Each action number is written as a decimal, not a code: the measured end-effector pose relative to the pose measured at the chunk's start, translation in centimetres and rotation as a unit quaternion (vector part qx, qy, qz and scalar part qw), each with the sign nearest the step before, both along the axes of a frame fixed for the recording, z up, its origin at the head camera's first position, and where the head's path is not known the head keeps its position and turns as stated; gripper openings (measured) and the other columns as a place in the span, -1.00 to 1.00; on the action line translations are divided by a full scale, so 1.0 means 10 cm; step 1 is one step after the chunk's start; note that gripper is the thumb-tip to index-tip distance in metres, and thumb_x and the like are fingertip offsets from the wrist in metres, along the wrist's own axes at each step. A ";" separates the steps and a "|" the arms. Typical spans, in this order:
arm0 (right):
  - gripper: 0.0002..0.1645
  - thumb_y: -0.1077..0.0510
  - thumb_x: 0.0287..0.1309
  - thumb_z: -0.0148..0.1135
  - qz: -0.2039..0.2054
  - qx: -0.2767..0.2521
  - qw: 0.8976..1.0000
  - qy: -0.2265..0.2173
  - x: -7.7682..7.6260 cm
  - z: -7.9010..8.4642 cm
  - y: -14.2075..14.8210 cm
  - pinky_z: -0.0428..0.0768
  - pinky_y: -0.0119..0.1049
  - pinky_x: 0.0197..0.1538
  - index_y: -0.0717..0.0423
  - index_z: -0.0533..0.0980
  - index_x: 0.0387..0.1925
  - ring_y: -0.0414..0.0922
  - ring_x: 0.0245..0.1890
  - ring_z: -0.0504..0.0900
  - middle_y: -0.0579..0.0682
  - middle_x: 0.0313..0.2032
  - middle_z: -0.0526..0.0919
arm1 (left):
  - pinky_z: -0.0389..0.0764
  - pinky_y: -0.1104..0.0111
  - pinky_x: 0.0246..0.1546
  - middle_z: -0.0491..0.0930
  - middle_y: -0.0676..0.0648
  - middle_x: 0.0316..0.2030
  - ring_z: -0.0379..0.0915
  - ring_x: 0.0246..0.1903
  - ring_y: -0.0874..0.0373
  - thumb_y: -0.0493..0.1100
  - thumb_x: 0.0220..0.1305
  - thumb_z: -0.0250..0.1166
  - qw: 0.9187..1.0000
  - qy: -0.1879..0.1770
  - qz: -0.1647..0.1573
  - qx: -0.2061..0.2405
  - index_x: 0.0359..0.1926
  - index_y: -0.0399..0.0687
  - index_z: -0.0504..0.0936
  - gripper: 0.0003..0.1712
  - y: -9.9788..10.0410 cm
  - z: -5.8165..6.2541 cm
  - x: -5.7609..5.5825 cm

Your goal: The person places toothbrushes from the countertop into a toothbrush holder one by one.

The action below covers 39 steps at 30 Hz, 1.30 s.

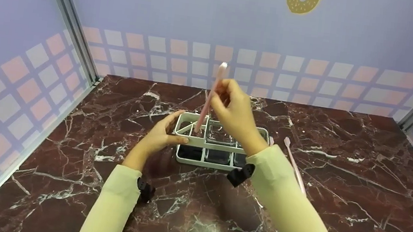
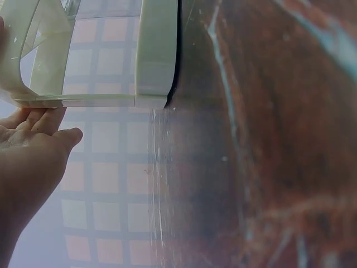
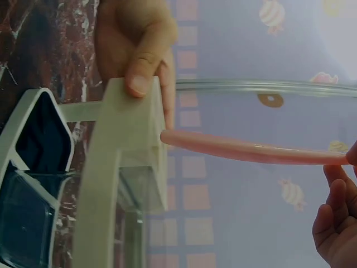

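Observation:
A pale two-tier toothbrush holder [image 1: 222, 147] with clear cups in it stands on the dark marbled table. My left hand [image 1: 159, 134] grips its left end, thumb on the front face [image 3: 131, 120] and fingers round the side. With the thumb and fingers of my right hand [image 1: 236, 110] I pinch a pink toothbrush [image 1: 208, 100], bristles up and slightly tilted. Its handle's lower end is at the divided left slot of the upper tier; in the right wrist view this end [image 3: 167, 137] meets the holder's rim. Whether it has entered the slot I cannot tell.
Right of the holder lies another pink toothbrush [image 1: 295, 166], partly behind my right sleeve. The pink head of a further one [image 1: 271, 141] shows beside the holder. Purple panels with a checkered band [image 1: 191, 65] enclose the table at the back and sides.

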State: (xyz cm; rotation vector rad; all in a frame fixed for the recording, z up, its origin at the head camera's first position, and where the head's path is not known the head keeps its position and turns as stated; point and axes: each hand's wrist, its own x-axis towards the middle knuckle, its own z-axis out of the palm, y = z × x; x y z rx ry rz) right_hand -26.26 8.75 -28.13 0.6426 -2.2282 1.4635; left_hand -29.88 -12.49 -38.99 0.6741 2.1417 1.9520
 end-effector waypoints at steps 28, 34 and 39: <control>-0.85 0.32 0.21 0.12 -0.006 0.111 0.994 -0.007 -0.20 -0.67 -0.12 0.57 -0.32 -0.29 0.31 0.48 -0.18 -0.09 -0.41 0.56 0.12 -0.31 0.68 | 0.51 0.38 0.07 0.29 -0.40 0.29 0.35 0.16 -0.06 -0.43 -0.03 0.36 1.000 0.015 -0.004 0.008 0.44 -0.38 0.02 0.03 0.00 -0.03 -0.01; -0.86 0.31 0.23 0.13 -0.002 0.113 0.994 -0.016 -0.20 -0.68 -0.13 0.58 -0.32 -0.31 0.30 0.48 -0.18 -0.09 -0.42 0.58 0.12 -0.29 0.69 | 0.53 0.37 0.05 0.28 -0.41 0.29 0.34 0.16 -0.09 -0.45 -0.04 0.33 1.000 0.013 -0.003 0.007 0.44 -0.38 0.00 0.03 0.01 -0.02 -0.01; -0.86 0.32 0.23 0.12 0.003 0.111 0.994 -0.021 -0.21 -0.69 -0.16 0.60 -0.33 -0.33 0.29 0.48 -0.18 -0.08 -0.42 0.60 0.12 -0.30 0.69 | 0.53 0.38 0.05 0.26 -0.43 0.29 0.34 0.16 -0.12 -0.45 -0.03 0.31 1.000 0.013 -0.004 0.007 0.44 -0.42 -0.04 0.03 0.00 -0.03 -0.02</control>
